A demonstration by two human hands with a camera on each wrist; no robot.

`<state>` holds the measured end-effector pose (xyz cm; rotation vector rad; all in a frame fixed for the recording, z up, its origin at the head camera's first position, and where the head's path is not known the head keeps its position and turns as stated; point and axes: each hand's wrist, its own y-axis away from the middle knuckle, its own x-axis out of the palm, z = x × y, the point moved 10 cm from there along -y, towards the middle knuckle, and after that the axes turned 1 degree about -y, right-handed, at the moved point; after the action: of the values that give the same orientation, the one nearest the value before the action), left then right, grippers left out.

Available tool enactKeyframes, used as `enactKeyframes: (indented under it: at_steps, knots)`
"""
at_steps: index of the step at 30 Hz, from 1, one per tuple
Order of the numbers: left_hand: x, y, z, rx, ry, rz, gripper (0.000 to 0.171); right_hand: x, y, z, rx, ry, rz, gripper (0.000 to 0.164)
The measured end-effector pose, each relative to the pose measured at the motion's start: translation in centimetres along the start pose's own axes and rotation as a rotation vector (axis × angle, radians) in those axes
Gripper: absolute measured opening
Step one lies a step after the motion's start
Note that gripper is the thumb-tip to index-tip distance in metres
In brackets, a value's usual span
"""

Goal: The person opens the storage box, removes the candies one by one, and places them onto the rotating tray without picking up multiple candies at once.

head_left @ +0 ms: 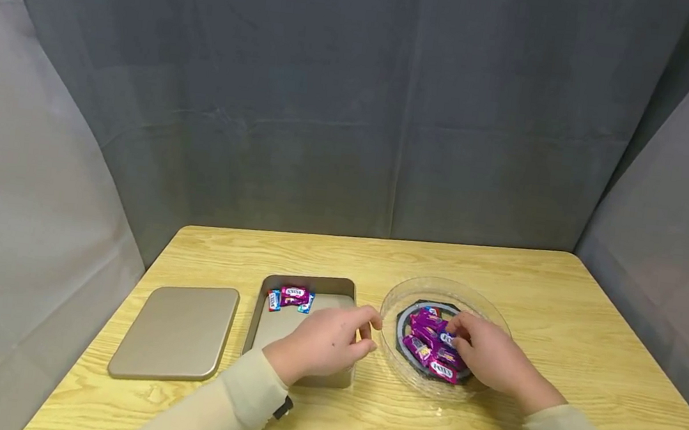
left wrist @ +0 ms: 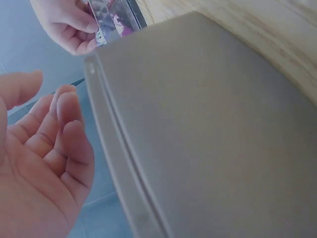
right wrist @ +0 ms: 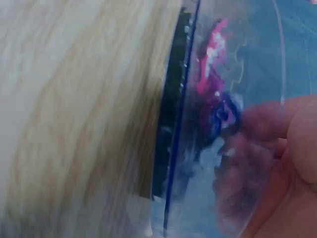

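My right hand [head_left: 490,351] reaches into a clear round bowl [head_left: 398,292] on the right side of the table, its thumb and fingertips pinching a blue-and-purple wrapped candy [head_left: 448,339]. Through the bowl's wall in the right wrist view, the blue wrapper [right wrist: 225,116] shows at the fingertips. Several purple candies [head_left: 419,349] lie around it. My left hand [head_left: 331,340] hovers over the right side of an open metal tin [head_left: 266,322], fingers loosely bent and holding nothing. Purple, red and blue candies [head_left: 294,295] sit at the tin's far left corner.
A flat metal lid [head_left: 174,334] lies left of the tin on the wooden table [head_left: 539,284]. Grey cloth [head_left: 306,99] hangs behind the table, with lighter cloth at both sides. The bowl's rim rises around the right hand.
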<state>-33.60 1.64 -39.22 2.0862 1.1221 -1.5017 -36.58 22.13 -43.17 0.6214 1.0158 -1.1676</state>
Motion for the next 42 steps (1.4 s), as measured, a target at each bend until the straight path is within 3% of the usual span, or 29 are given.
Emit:
enactKeyframes:
  at_steps: [10, 18, 23, 28, 34, 37, 42]
  knots:
    - [-0.9, 0.2, 1.2, -0.001, -0.011, -0.02, 0.02, -0.2, 0.2, 0.0, 0.012, 0.093, -0.046, 0.01]
    - [-2.0, 0.6, 3.3, -0.108, -0.04, 0.007, 0.02, -0.6, 0.0, 1.0, -0.023, 0.034, -0.076, 0.014]
    - [-3.7, 0.1, 5.1, -0.176, -0.172, 0.05, 0.024, -0.7, -0.5, 2.6, -0.052, -0.011, -0.097, 0.012]
    - [-4.9, -1.0, 8.8, -0.252, -0.321, 0.117, 0.022, -0.3, -1.2, 4.4, -0.074, -0.066, -0.078, 0.011]
    - [-3.3, -1.5, 12.5, -0.321, -0.321, 0.216, 0.012, 0.2, -2.0, 5.8, -0.085, -0.103, -0.055, 0.011]
    - [-2.1, -1.6, 13.5, -0.345, -0.341, 0.258, 0.011, 0.3, -2.2, 6.1, -0.084, -0.105, -0.055, 0.01]
    - [-1.1, -1.7, 14.2, -0.389, -0.466, 0.288, 0.011, 0.6, -2.2, 6.5, -0.086, -0.113, -0.044, 0.009]
